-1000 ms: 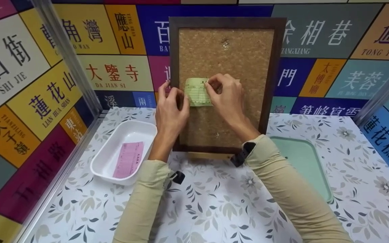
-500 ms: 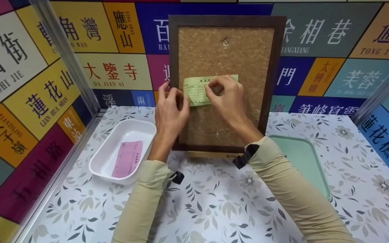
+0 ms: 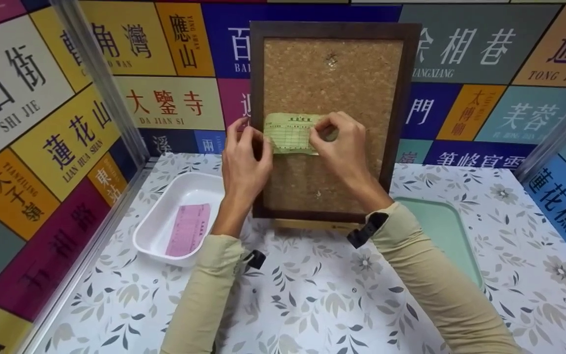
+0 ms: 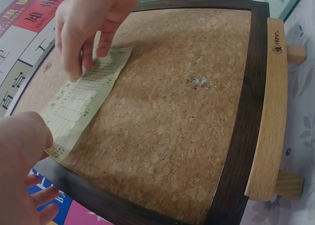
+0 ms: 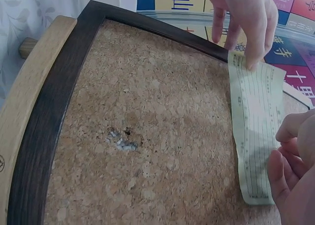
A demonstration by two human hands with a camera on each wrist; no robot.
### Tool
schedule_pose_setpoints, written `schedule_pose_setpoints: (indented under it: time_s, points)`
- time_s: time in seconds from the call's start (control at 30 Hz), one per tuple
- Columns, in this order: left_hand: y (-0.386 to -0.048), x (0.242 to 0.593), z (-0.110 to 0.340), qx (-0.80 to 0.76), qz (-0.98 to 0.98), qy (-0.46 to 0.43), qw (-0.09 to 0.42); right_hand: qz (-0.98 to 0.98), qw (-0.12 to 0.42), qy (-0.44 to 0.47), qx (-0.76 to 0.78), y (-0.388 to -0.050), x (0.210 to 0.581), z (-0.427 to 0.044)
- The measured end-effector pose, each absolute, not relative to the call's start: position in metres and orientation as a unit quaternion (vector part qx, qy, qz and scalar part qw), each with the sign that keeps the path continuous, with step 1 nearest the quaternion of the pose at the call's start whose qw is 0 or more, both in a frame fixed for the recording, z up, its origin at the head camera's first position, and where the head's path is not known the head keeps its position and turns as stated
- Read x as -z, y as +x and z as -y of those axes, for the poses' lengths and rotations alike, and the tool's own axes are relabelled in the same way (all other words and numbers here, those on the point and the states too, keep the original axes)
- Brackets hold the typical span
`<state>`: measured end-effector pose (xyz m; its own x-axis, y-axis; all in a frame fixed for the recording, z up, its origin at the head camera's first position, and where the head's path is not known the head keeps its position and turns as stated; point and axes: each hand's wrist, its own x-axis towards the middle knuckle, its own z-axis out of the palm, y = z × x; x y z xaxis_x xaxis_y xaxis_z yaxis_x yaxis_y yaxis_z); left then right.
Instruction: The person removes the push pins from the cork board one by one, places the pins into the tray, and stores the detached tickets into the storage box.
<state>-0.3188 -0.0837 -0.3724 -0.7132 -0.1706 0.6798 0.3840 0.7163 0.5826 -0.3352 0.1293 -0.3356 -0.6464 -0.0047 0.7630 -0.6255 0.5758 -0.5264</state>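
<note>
A pale green printed paper slip lies across the cork of a dark-framed corkboard. My left hand is at the board's left side. Its thumb presses the slip's left end, and other fingers reach past the frame edge, as the left wrist view shows. My right hand is over the slip's right part, thumb and index fingertips drawn close together at the paper. Whether anything sits between those tips is hidden. In the right wrist view the slip's right end lies against the cork, below the fingertips.
A white tray with a pink printed slip in it stands left of the board. On the right lies a green tray, partly behind the right sleeve. A wooden stand supports the board. Patterned sign panels surround the table.
My right hand has moved slightly right along the slip and now covers its right end, which showed half a second ago. The left hand stays at the slip's left end.
</note>
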Motion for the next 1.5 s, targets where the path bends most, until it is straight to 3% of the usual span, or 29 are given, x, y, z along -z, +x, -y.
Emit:
schedule_pose_setpoints:
  time_s: [0.6,1.07,1.5]
  points:
    - [-0.3,0.366,0.102,0.409,0.833,-0.066,0.367,0.8,0.366,0.152,-0.45,-0.311,0.343,-0.17]
    - [-0.288,0.371,0.128,0.472,0.787,-0.1,0.383,0.77,0.37,0.126,-0.505,-0.252,0.333,-0.188]
    - [-0.279,0.388,0.151,0.485,0.796,-0.072,0.355,0.763,0.355,0.079,-0.534,-0.236,0.366,-0.216]
